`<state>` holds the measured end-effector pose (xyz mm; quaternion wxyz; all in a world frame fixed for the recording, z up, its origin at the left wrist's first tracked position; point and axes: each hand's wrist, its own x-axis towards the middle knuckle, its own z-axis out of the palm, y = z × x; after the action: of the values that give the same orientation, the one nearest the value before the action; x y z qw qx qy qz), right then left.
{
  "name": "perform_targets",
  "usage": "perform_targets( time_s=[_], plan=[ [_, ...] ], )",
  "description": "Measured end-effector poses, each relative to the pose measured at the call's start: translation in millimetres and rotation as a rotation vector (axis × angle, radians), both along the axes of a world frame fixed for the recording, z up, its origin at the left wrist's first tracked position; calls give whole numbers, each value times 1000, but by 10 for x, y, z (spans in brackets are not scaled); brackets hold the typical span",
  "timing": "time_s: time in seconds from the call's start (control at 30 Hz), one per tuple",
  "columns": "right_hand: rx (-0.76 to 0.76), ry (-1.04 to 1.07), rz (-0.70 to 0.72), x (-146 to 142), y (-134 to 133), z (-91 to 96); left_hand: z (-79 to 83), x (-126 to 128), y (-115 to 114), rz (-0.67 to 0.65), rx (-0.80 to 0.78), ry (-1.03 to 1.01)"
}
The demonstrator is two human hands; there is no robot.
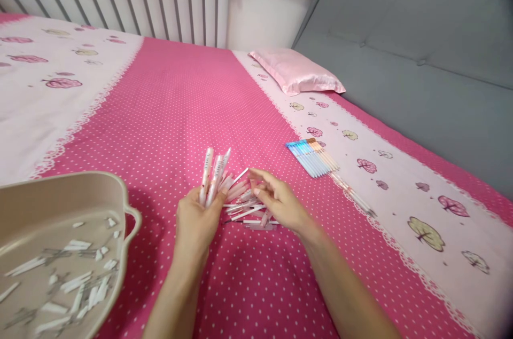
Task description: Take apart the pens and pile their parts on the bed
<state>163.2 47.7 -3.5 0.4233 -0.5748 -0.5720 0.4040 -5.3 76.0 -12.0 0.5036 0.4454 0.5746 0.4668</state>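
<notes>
My left hand [200,216] is closed around several pale pink and white pen barrels [216,176], which stand up out of the fist. To its right, my right hand [276,197] reaches over a loose pile of pen parts [244,205], made up of clear pinkish tubes and thin white sticks. Its thumb and fingers are bent toward each other at the pile. A small see-through pinkish piece shows between them, but its kind is unclear.
A beige basin [124,189] on the left holds many small white and grey pieces. Blue-topped and orange-topped pens [315,160] lie in a row at right, with slim pale sticks [355,195] beside them. A pink pillow [296,69] rests near the grey headboard [409,40].
</notes>
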Motion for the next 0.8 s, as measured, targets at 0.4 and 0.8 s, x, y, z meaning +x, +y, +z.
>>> perform_targets(
  time_s=[0.4, 0.8],
  plan=[
    [-118, 565, -130, -131, -48, 190, 305, 107, -151, -498, -125, -204],
    [-116, 752, -294, -102, -9, 197, 242, 117, -112, -216, -61, -244]
  ],
)
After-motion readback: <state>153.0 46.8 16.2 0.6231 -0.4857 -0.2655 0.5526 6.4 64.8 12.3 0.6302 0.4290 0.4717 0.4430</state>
